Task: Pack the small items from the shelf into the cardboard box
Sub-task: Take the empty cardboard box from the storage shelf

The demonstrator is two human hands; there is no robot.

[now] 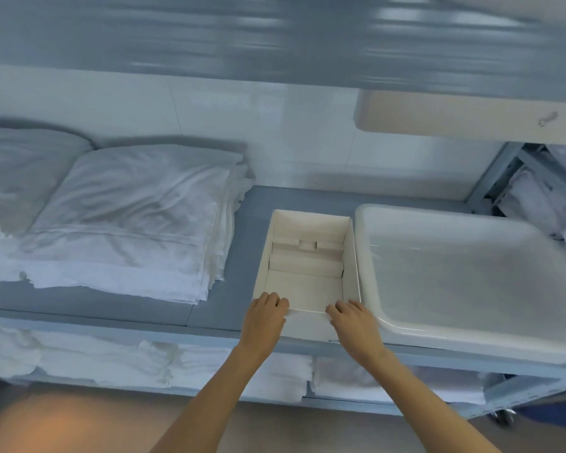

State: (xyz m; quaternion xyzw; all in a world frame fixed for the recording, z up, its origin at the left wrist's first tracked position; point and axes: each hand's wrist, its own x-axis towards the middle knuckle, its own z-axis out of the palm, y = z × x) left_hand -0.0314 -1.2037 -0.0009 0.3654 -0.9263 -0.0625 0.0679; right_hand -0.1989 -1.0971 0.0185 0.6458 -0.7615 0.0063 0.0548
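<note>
The head view shows the cardboard box [349,256] standing open-topped on the shelf [242,220], between folded linen [128,223] and a white tray [455,273] just beside it. The step in hand looks like positioning the box before packing. The blurred interior seems to hold only cardboard folds, and no small items show. Both arms reach forward. The left hand [265,318] and right hand [353,322] grip the near rim, fingers close together and hooked over it. Next, one hand would need to let go and locate the items.
</note>
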